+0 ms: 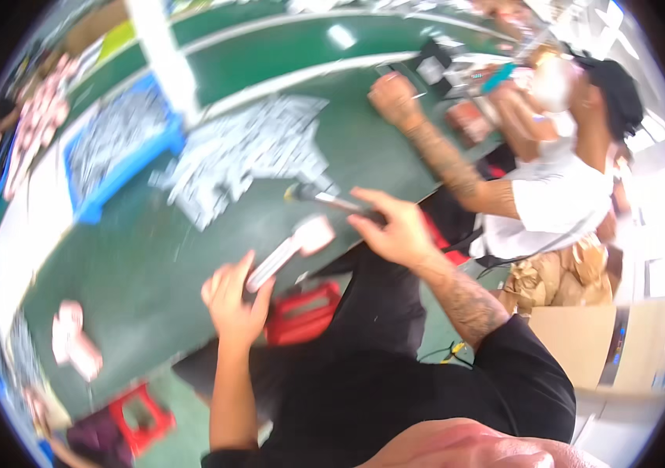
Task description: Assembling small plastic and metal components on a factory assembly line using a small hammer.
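Observation:
My left hand [232,300] is closed around the light handle of a device with a blocky pale-pink head [313,235], held just over the green table. My right hand [396,226] grips a slim dark and silver tool [331,200] that points left; its tip is blurred, so I cannot tell its exact kind. The tool lies above the pink head, apart from it. Beyond both hands spreads a pile of small grey-white pieces [246,152].
A blue tray [131,186] of similar pieces stands at the back left. Pink parts [75,341] lie at the left near edge. A co-worker in a white shirt [543,191] rests an arm on the table at right. Red stools [141,417] and a cardboard box [574,343] stand nearby.

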A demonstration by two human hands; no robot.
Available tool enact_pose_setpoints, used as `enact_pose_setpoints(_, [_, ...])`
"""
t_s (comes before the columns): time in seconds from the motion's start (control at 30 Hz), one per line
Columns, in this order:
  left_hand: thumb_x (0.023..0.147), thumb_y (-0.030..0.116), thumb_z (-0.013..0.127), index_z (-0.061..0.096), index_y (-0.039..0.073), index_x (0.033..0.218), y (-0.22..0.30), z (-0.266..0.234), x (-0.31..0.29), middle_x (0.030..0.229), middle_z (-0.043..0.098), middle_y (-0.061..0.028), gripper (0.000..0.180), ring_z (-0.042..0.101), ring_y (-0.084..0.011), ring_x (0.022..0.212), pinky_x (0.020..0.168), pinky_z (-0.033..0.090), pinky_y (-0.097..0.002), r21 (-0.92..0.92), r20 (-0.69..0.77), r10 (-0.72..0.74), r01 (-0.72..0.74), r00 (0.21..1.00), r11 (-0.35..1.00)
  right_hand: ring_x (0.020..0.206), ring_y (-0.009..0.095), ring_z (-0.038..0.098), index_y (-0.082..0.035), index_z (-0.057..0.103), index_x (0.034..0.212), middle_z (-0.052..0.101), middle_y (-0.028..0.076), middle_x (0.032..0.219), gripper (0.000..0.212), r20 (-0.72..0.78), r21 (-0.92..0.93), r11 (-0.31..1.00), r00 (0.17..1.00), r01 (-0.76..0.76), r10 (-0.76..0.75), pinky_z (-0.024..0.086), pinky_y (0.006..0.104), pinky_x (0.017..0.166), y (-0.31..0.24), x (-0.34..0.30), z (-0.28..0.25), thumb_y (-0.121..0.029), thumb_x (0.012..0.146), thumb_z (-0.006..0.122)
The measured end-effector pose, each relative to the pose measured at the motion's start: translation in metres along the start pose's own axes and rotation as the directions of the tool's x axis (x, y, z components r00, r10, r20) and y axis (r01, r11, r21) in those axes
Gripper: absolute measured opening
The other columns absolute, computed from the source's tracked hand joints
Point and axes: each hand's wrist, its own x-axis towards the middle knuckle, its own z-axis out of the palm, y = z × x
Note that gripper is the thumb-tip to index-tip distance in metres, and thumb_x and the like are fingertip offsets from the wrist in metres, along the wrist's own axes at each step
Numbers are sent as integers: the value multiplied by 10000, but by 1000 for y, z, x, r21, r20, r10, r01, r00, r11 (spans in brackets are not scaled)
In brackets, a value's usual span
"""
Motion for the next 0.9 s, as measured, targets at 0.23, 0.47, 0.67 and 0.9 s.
enact_pose_setpoints(0.23, [861,146,850,821,150,1192,47,158,55,1089,760,-7,332,683,-257,1034,976,427,-426,-146,-276,109,-154,955,977,704,338,734,-131,714,918,736,98,772,199,-258,-609,787,912,103,-319,567,443,609,110,151,-143,-296,889,821])
enact_pose_setpoints(0.47, [876,71,826,789,87,1166,23,116,-3,1125,782,-58,292,687,-334,1047,1012,449,-471,32,-312,-37,49,949,998,678,304,715,-142,677,888,721,51,775,194,-267,-655,746,887,120,-377,548,436,597,128,170,-131,-279,884,815])
enact_pose_setpoints(0.67, [939,152,841,781,17,1213,-81,76,-106,1049,776,-189,310,710,-405,918,787,579,-490,181,-506,-276,413,817,893,667,292,706,-129,664,886,712,40,767,197,-264,-631,762,885,141,-383,538,428,589,124,169,-127,-244,859,821])
enact_pose_setpoints(0.9, [921,342,831,872,144,1118,-107,14,-75,894,802,-60,282,728,-330,830,751,589,-484,502,-664,-301,706,685,500,657,285,700,-131,663,875,705,38,759,178,-262,-629,762,880,155,-396,530,427,573,131,160,-135,-220,843,813])
